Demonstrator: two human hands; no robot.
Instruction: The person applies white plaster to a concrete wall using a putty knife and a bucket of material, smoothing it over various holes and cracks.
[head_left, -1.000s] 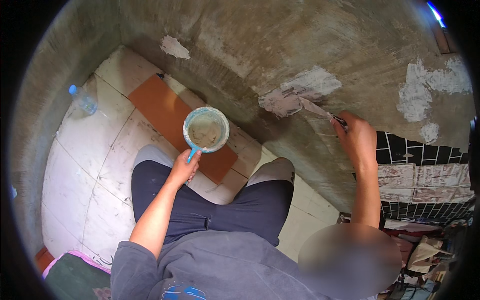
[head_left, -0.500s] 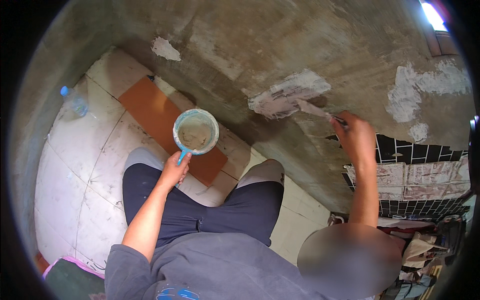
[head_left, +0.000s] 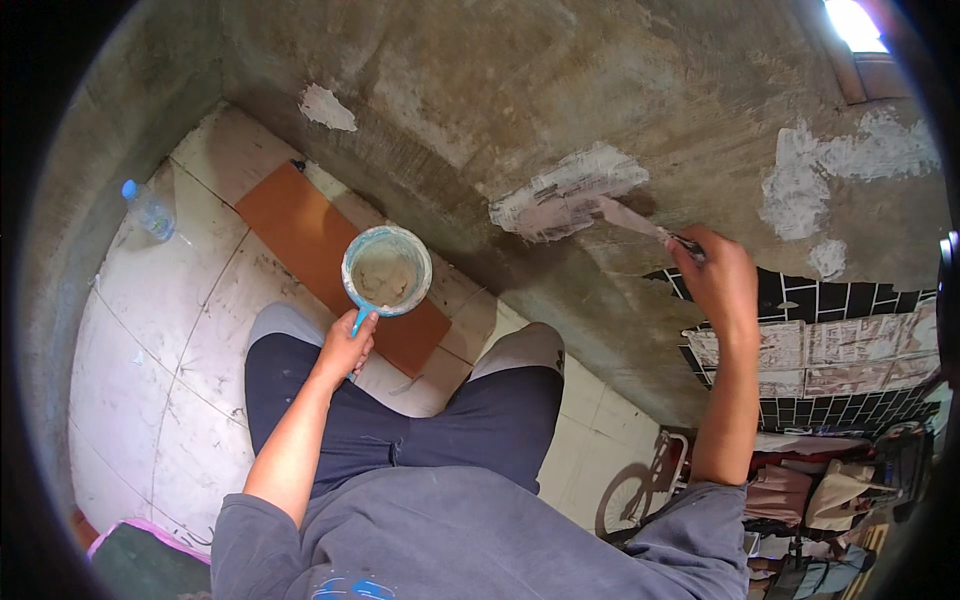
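Note:
My left hand (head_left: 345, 345) grips the handle of a blue pot (head_left: 388, 268) that holds greyish putty, held above an orange-brown board (head_left: 285, 220) on the tiled floor. My right hand (head_left: 708, 280) is closed round a putty knife (head_left: 630, 218). The knife's blade lies at the right part of a rough whitish, streaky patch (head_left: 540, 205) on the grey-brown cement wall. Other white patches (head_left: 800, 175) show on the wall to the right, and a small one (head_left: 327, 106) sits higher at the left.
A plastic bottle (head_left: 150, 212) with a blue cap stands on tiles (head_left: 120, 360) by the left wall. A pink-edged dark mat (head_left: 145, 560) lies at lower left. At right are dark tiled paneling (head_left: 830, 405), piled bags and clothes (head_left: 840, 500), and a bicycle wheel (head_left: 615, 500). A window (head_left: 855, 25) shows top right.
The view has shifted slightly, so most things appear further left than a second ago. My right hand stays at the patch with the knife; my left still holds the pot.

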